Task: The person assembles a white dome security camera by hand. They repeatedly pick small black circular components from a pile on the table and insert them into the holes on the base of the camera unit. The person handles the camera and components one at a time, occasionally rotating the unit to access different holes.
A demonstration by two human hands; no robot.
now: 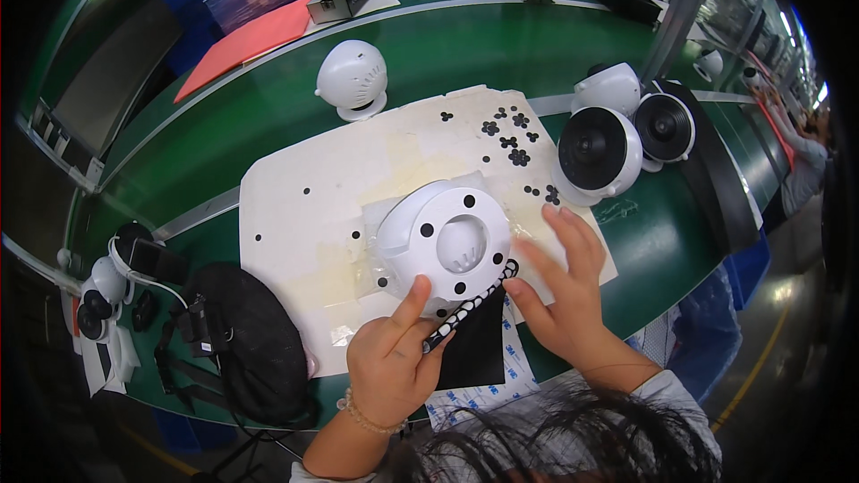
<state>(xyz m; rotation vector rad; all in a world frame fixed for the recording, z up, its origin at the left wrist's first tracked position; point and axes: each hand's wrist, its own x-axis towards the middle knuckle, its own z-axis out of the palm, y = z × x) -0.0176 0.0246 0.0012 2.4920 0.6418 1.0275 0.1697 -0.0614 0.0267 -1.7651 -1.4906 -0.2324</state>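
Observation:
My left hand (pixel 391 362) pinches a narrow black strip with a row of white round spots (pixel 470 306). The strip slants up to the right, in front of a white rounded device (pixel 407 224) lying with its ring-shaped base up. Several black round pads (pixel 427 231) sit on the base around its central opening. My right hand (pixel 573 300) is open to the right of the device, fingers apart, its thumb and fingertips close to the strip's far end; whether they touch it I cannot tell. Under the strip lie a black sheet (pixel 479 349) and a white printed backing sheet (pixel 510 376).
The device rests on a cream board (pixel 295 241) dotted with black pads (pixel 519 157). A white device (pixel 353 80) stands behind, with more black-faced ones (pixel 598 154) to the right. At left are a black bag (pixel 259 349) and a cable (pixel 170 291) on the green table (pixel 447 49).

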